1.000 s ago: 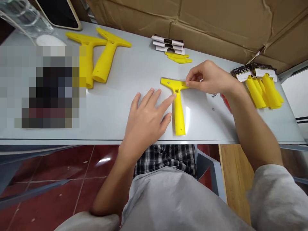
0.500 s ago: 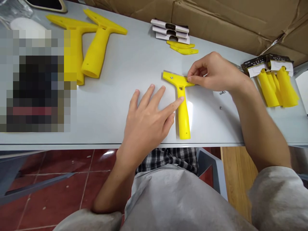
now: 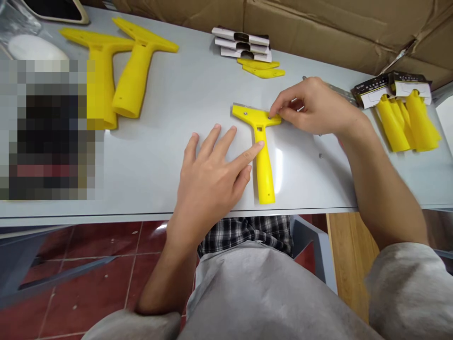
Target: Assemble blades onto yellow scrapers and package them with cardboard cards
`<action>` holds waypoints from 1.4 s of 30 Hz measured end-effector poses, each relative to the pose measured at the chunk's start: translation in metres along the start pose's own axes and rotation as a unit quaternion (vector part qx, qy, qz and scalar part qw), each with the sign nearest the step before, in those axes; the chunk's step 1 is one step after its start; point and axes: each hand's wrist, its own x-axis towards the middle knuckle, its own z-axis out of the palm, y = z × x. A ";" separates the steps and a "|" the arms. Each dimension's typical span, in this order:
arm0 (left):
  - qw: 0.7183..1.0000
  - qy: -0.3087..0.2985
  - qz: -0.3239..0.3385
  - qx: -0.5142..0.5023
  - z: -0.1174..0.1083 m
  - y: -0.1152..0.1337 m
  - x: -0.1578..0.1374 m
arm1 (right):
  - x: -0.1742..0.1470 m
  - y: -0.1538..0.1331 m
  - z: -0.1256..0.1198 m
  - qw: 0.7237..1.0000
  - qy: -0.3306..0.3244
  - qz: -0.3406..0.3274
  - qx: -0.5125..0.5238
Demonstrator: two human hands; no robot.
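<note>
A yellow plastic scraper point(image 3: 265, 165) lies flat on the table, its wide head away from me. My left hand point(image 3: 210, 174) is spread, palm down, with one fingertip resting on the scraper's handle. My right hand point(image 3: 306, 106) is curled at the right end of the head, its fingertips drawn together at a small screw point(image 3: 269, 117). Another screw point(image 3: 245, 113) sits in the left side of the head. Small metal pieces, among them a nut point(image 3: 321, 155), lie right of the scraper.
Two more yellow scraper bodies point(image 3: 132, 78) lie at the far left. Small white-and-black boxes point(image 3: 244, 46) and yellow strips point(image 3: 264, 72) are at the back. Carded yellow scrapers point(image 3: 392, 118) lie on the right. A metal strip point(image 3: 341, 93) lies behind my right wrist. Cardboard point(image 3: 318, 33) borders the table.
The whole view has shifted slightly, so things appear further left. My right fingertips have moved a little at the screw. My left finger stays on the handle.
</note>
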 end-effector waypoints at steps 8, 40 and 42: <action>1.000 -0.009 -0.002 0.022 0.000 0.000 0.001 | -0.034 -0.024 0.002 0.991 0.092 0.021 -0.097; 0.998 -0.017 -0.021 0.061 0.008 0.005 0.004 | -0.114 -0.036 0.107 0.991 0.072 0.095 -0.069; 0.998 -0.011 -0.018 0.061 0.009 0.005 0.004 | -0.114 -0.037 0.107 0.990 0.071 0.098 -0.070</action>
